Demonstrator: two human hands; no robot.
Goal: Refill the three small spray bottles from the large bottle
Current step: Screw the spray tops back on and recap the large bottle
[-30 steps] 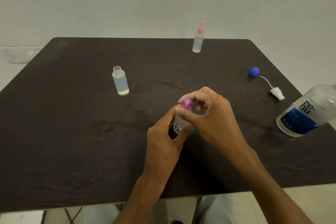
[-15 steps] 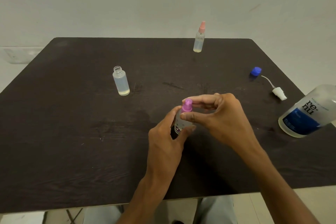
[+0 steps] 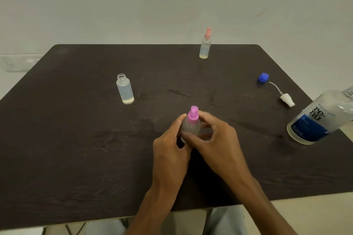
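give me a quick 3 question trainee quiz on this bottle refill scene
1. True or false: the open bottle has a cap on.
2. Which bottle do the left hand and right hand hold? A pink-capped bottle B peach-capped bottle C large bottle
3. Fill in: the loose sprayer lies by the ___ cap.

Key: 1 false; 2 A; 3 blue

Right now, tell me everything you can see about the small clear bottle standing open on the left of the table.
The small clear plastic bottle stands upright on the dark table, left of the hands. Its threaded neck is open, with no cap or sprayer. A thin layer of yellowish liquid sits at the bottom. Nothing touches it but the table.
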